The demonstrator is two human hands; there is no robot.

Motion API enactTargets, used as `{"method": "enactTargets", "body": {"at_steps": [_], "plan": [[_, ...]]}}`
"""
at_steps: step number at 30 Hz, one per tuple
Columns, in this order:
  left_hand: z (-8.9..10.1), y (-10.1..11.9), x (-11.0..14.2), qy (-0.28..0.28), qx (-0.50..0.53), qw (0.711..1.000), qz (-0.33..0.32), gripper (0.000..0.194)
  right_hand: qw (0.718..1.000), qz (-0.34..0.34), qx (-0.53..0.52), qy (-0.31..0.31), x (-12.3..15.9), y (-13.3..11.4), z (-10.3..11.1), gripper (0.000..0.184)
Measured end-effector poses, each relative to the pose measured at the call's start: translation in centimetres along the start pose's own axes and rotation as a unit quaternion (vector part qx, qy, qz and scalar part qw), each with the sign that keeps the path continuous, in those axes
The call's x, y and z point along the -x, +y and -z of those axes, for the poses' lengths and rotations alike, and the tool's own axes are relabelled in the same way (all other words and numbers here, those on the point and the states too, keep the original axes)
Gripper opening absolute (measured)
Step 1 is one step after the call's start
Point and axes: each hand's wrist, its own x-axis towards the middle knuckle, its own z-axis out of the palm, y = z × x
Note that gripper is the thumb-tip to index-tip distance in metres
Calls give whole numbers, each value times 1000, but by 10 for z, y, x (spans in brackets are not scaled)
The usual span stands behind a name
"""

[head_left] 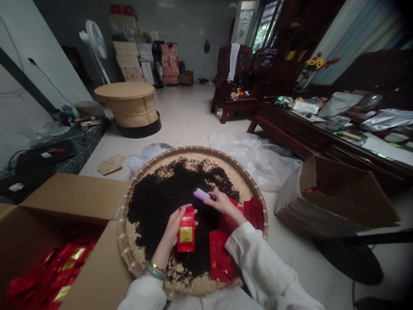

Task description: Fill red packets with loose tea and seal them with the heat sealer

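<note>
My left hand (173,224) is wrapped round a red foil tea packet (186,246) with a gold label, upright over the tray. My right hand (222,202) grips a small purple-and-white hand-held tool (201,194), just above and right of the packet and apart from it; its exact kind is unclear. Below both hands, dark loose tea leaves (151,202) spread over a round woven bamboo tray (263,202). More red packets (219,256) lie flat on the tray's right side, partly hidden under my right forearm.
At left, an open cardboard box (103,241) contains several red packets (64,262). Another open carton (335,206) stands at right beside clear plastic sheeting (254,157). Beyond the tray are a round woven basket (130,107) with a flat lid and a cluttered dark wooden table (290,129).
</note>
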Motion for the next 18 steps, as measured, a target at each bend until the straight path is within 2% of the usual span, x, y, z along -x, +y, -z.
{"method": "enactTargets", "body": {"at_steps": [3, 5, 7, 10, 14, 18], "plan": [[1, 0, -1, 15, 0, 1000, 2, 44, 995, -32, 97, 11, 0, 12, 3, 37], [1, -1, -2, 18, 0, 1000, 6, 43, 993, -14, 108, 39, 3, 10, -2, 34], [1, -3, -4, 7, 0, 1000, 3, 45, 995, 38, 73, 59, 6, 0, -12, 28], [-1, -5, -4, -15, -4, 1000, -7, 51, 995, 94, -9, 15, 9, -19, -33, 27], [-3, -2, 0, -31, -8, 999, 6, 59, 991, 74, -112, -2, 8, -27, -51, 27], [0, 1, 3, -44, 4, 999, 30, 60, 983, 65, -168, -45, 8, -21, -47, 33]]}}
